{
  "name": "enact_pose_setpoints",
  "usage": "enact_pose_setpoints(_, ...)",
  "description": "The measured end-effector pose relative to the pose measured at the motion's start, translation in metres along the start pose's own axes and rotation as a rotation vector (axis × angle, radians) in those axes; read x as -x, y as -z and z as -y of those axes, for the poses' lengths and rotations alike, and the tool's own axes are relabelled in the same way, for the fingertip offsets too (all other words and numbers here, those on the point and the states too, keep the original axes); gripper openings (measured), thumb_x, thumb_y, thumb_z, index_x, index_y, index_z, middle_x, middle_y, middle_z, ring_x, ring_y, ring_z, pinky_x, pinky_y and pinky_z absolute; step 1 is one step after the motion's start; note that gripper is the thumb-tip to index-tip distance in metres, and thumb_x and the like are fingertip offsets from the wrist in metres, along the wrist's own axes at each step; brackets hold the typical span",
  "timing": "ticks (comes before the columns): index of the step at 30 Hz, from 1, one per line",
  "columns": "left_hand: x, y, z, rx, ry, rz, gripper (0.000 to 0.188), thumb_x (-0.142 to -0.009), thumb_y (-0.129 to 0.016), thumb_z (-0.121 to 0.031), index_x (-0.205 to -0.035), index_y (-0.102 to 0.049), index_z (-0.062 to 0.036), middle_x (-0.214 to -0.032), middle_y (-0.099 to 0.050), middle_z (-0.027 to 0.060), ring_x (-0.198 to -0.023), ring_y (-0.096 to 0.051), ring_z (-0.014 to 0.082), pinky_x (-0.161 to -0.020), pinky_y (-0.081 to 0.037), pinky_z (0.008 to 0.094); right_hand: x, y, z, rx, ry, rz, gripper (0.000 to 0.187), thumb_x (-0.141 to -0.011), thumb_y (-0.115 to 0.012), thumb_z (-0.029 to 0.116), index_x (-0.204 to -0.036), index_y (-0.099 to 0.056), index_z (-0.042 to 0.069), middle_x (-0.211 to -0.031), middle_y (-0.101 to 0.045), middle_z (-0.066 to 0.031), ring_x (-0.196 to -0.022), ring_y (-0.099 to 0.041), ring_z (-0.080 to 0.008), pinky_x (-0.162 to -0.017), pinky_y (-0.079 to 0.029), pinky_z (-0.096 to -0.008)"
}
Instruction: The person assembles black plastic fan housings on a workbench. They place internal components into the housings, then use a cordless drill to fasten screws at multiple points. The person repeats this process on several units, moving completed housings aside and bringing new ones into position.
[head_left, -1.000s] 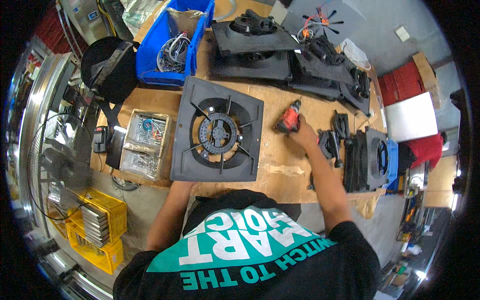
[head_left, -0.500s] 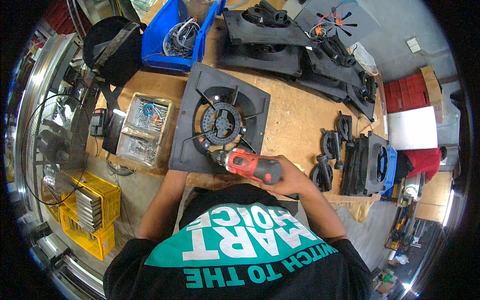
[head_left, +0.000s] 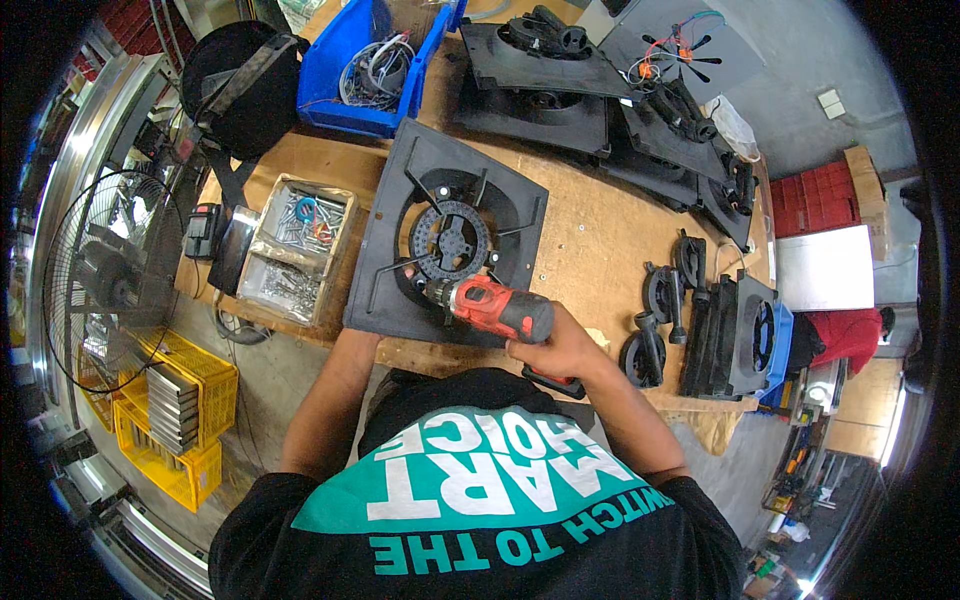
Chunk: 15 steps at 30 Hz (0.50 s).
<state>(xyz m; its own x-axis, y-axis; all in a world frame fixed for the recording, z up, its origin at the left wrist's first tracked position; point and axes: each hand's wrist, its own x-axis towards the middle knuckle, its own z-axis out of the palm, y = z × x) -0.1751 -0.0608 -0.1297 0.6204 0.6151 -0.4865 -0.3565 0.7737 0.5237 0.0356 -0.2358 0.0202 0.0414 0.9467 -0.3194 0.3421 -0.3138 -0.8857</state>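
In front of me a wide wooden surface is carrying most of the things, and along its far side a pile of dark stove tops is lying stacked and overlapping. A wire-caged fan is standing off to the left. One stove top is sitting tilted a little at the near edge of the surface, in front of the person, its round burner and pan supports facing up. Beyond it to the left, a blue bin is holding a tangle of cables, and a cardboard box of bolts and screws is resting just left of the stove top. A red and black drill is pointing left over the stove top's near side, its nose close to the burner; I cannot tell whether it is touching anything. The right hand is wrapping round the drill's handle, while the left hand is staying mostly hidden under the near left edge, so I cannot tell its grip. Several small black burner parts are lying to the right.
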Motion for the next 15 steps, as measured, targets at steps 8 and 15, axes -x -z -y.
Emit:
enact_pose_setpoints(8, 0.000, 0.002, -0.001, -0.010, 0.008, 0.006, 0.051, -0.096, -0.055, -0.037, -0.135, -0.048, -0.0055, -0.132, -0.054, 0.0121, -0.116, -0.055, 0.0261, -0.097, -0.047, 0.0406, -0.004, 0.001, 0.005, -0.034, 0.016, -0.002, 0.037, -0.071, -0.069, 0.015, -0.104, -0.065, 0.001, -0.083, -0.069, -0.0118, -0.076, -0.063, -0.0179, -0.075, -0.051, -0.0339)
enact_pose_setpoints(15, 0.002, 0.002, -0.001, -0.025, 0.024, 0.010, 0.052, -0.096, -0.055, -0.039, -0.136, -0.047, -0.0054, -0.132, -0.054, 0.0124, -0.117, -0.055, 0.0262, -0.097, -0.047, 0.0408, -0.009, 0.006, 0.022, 0.156, 0.041, 0.038, 0.041, -0.069, -0.071, 0.012, -0.108, -0.065, 0.002, -0.087, -0.069, -0.0125, -0.076, -0.065, -0.0199, -0.075, -0.051, -0.0336)
